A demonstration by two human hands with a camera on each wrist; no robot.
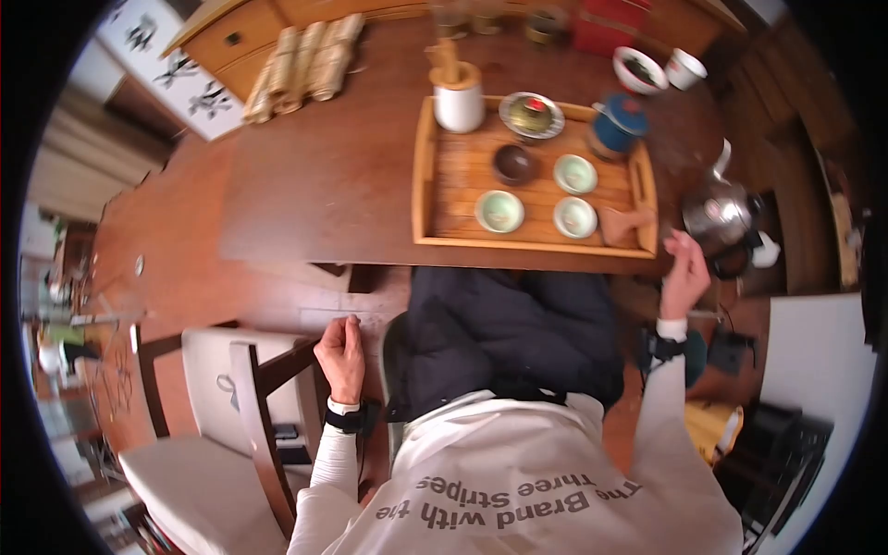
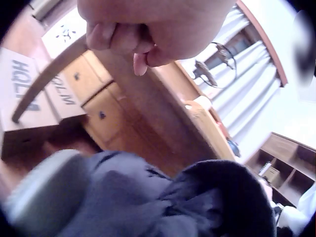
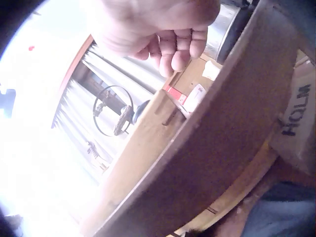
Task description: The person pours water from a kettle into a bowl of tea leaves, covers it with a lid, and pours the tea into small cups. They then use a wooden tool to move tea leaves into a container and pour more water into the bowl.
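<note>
My left hand (image 1: 342, 359) hovers beside my lap, below the table's front edge, its fingers loosely curled with nothing in them. Off the tray's front right corner is my right hand (image 1: 684, 276), also empty, fingers lightly bent. It is close to a steel kettle (image 1: 718, 215). The wooden tray (image 1: 422, 176) carries three pale green teacups (image 1: 500, 212), a dark brown cup (image 1: 514, 164) and a lidded bowl with a red knob (image 1: 532, 115). A blue-topped jar (image 1: 620, 126), a white holder of wooden tools (image 1: 459, 107) and a reddish-brown piece (image 1: 624, 223) also stand on it.
Rolled bamboo mats (image 1: 305, 67) lie at the table's back left. Behind the tray are a white bowl of dark leaves (image 1: 640, 70), a white cup (image 1: 685, 69) and a red box (image 1: 610, 23). A chair (image 1: 208, 472) stands at my left.
</note>
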